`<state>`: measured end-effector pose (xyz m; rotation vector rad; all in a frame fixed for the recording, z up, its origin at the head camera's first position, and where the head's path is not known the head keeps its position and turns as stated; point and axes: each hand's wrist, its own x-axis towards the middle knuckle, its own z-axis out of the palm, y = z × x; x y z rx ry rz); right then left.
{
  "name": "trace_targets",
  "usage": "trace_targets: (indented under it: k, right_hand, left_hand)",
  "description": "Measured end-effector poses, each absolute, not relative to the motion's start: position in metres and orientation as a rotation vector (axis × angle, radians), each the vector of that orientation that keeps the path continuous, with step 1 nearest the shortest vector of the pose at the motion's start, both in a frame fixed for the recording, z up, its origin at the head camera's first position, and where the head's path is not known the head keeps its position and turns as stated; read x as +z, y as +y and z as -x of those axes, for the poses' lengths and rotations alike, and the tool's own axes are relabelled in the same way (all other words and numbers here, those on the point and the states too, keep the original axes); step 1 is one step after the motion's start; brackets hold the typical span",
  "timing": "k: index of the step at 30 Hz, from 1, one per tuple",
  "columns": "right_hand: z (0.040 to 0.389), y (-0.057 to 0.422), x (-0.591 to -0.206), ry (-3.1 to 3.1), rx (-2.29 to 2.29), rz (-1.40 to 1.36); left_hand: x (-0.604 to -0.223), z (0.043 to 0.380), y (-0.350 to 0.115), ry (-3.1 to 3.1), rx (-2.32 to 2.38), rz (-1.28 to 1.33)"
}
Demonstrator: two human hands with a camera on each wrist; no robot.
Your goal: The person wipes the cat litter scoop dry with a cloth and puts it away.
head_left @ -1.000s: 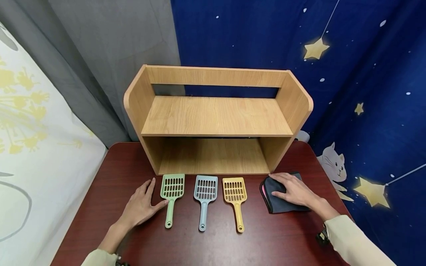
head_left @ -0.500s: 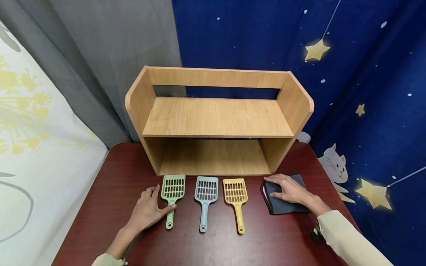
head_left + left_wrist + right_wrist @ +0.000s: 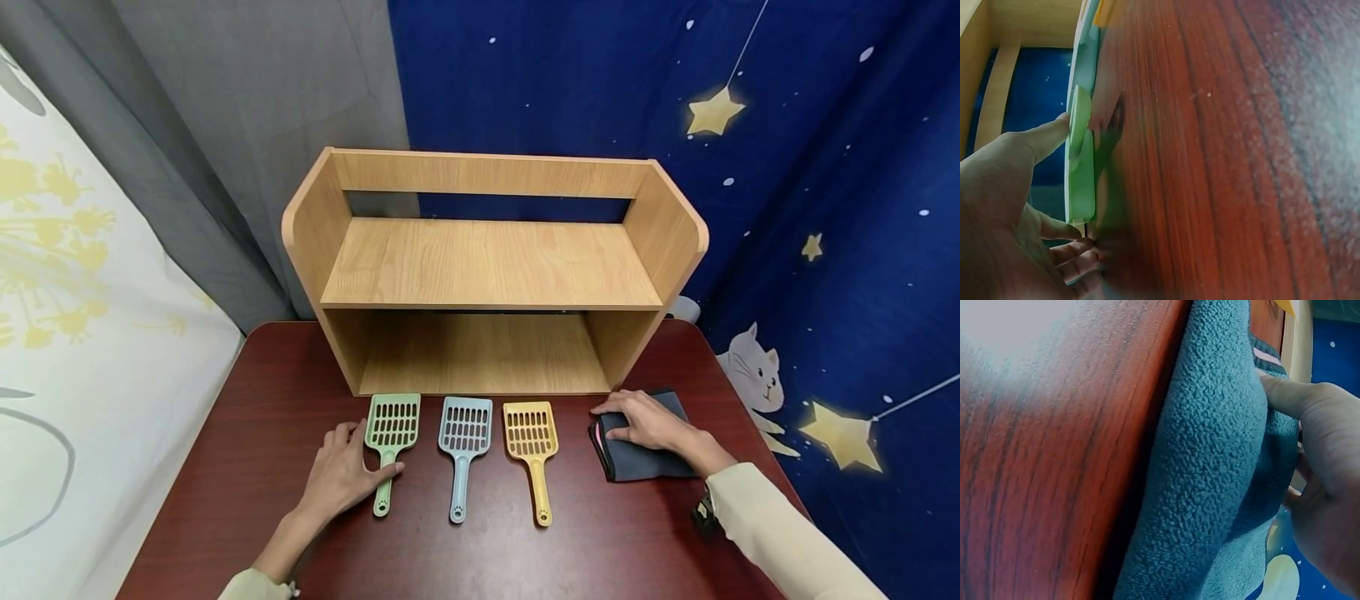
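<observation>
Three litter scoops lie on the table in the head view: a green scoop (image 3: 393, 425), a blue scoop (image 3: 465, 427) and a yellow scoop (image 3: 531, 432). My left hand (image 3: 341, 475) holds the green one, thumb over its handle and fingers at the left edge of its head. The left wrist view shows the thumb against the green scoop (image 3: 1080, 169), fingertips low by the table. On the right, my right hand (image 3: 652, 425) grips a folded dark grey fleece cloth (image 3: 633, 462) with black trim and pink inside. Its thumb presses the cloth (image 3: 1210, 444); its fingers are partly hidden behind.
A two-tier wooden shelf (image 3: 491, 267) stands directly behind the scoops on the dark red table (image 3: 495, 567). Grey and blue star-patterned curtains (image 3: 547, 83) hang at the back, and a white patterned cloth (image 3: 97, 375) hangs at the left.
My left hand has moved right, its thumb now over the green scoop's handle; that scoop has shifted slightly right. My right hand has slid a little left, and less of the pink inside shows.
</observation>
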<state>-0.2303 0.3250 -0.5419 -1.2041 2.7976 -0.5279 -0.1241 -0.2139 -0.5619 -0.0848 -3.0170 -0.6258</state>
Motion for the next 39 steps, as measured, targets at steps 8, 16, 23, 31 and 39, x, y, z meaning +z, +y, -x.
trace_targets:
  k: [8,16,23,31,39]
  right_hand:
    - [0.232,0.325,-0.532,2.743,-0.565,1.168]
    - [0.235,0.329,-0.514,2.833,-0.622,1.132]
    - [0.238,0.336,-0.5,2.885,-0.732,1.183]
    - [0.238,0.345,-0.485,2.892,-0.864,1.112]
    - [0.234,0.343,-0.469,2.851,-0.992,1.003]
  left_hand:
    - [-0.558,0.123,-0.212,-3.047,-0.664,0.067]
    - [-0.557,0.119,-0.213,-3.018,-0.716,0.073]
    - [-0.558,0.119,-0.215,-2.996,-0.728,0.087]
    - [-0.555,0.12,-0.214,-2.987,-0.822,0.055]
    - [-0.556,0.121,-0.216,-2.922,-0.913,0.073]
